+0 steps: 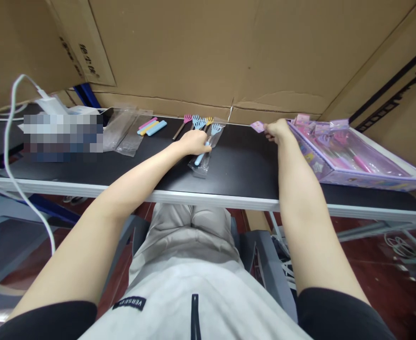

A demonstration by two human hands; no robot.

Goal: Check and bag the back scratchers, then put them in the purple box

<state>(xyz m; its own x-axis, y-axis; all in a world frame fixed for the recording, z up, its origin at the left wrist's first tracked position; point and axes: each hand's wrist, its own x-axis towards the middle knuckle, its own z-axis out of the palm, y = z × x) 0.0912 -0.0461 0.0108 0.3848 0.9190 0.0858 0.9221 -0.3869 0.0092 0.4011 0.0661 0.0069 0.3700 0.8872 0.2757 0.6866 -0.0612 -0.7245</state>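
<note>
Left grip (194, 142) grasping bagged blue claw (213, 133); right grip (276, 130), its 2–3 o'clock, pinching purple card (257, 126). Claw likely light, stiff, slick-bagged: hold handle (199, 159).

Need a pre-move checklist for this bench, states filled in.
1. Left hand on the bagged blue scratcher: ok.
2. Right hand gripping the purple card: ok.
3. Card joined to that scratcher's bag: not ok, they're apart.
4. Bag sealed: cannot tell.
5. Purple box open at right, packed scratchers visible inside: ok.
6. Card's print legible: not ok, too small.
</note>
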